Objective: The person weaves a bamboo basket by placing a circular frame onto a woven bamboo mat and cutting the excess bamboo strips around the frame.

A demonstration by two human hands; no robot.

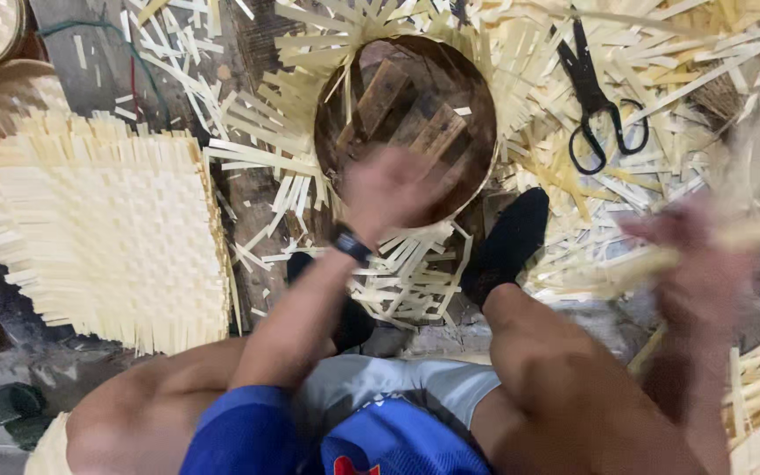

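Left hand (pixel 389 189) blurred, fingers' spread unclear, over near rim of round dark bamboo hoop (pixel 485 132). Right hand (pixel 692 259), raised right, fingers wrapped around pale bamboo strips (pixel 749 233).

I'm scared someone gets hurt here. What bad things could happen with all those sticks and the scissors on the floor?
1. The black scissors lie half among loose bamboo strips, so a reaching hand might land on the blades.
2. The right hand grips a bunch of strips and is blurred; thin edges could cut or splinter fingers.
3. The left hand is at the round hoop of the basket, whose cut strip ends stick out and could poke.
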